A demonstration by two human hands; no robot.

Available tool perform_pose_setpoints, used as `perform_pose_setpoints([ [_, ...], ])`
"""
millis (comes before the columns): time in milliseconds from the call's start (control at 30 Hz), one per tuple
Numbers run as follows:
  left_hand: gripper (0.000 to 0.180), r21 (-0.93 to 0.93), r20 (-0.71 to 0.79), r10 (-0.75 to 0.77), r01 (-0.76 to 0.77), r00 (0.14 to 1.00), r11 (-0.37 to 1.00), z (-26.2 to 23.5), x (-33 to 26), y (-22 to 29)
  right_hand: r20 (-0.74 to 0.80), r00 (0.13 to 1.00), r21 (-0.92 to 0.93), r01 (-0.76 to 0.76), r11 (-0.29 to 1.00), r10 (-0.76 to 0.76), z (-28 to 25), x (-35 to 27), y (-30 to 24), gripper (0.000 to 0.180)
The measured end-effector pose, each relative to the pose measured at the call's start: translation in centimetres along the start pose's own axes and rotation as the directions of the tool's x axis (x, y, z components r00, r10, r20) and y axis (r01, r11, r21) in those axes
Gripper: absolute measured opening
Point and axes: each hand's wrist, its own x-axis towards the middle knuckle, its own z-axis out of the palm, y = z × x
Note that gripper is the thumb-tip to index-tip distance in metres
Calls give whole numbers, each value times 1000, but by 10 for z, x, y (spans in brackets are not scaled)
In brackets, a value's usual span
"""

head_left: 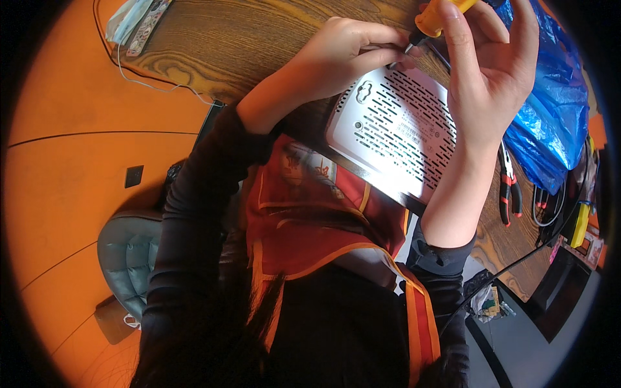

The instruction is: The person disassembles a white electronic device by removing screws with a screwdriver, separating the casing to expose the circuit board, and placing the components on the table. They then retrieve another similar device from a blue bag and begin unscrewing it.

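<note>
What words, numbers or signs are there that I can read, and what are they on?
Nothing reads clearly.
White, slotted plastic box: tiny grey print and what looks like a barcode, too small to read.
Dark-red, orange-edged cloth apron: red marks on a pale patch, too blurred to tell whether they are writing.

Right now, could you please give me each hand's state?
Right hand: holding the yellow-handled screwdriver.
Left hand: at the screwdriver's tip; its grip cannot be told.
</note>
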Motion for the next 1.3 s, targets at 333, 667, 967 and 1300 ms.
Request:
perform_pose_setpoints([
  [333,21,5,11,16,-16,1000,1000,2,2,-4,-65,984,-120,159,980,-167,7,-4,26,54],
  [667,20,19,45,-12,11,999,1000,-2,1,-2,-48,992,24,115,993,-113,7,-2,14,55],
  [967,20,-11,20,29,-28,999,1000,3,2,-5,-66,978,-78,193,978,-198,9,-3,24,56],
  [1300,21,-90,-1,-24,23,1000,996,4,3,-6,2,931,10,365,931,-365,-3,6,26,53],
])
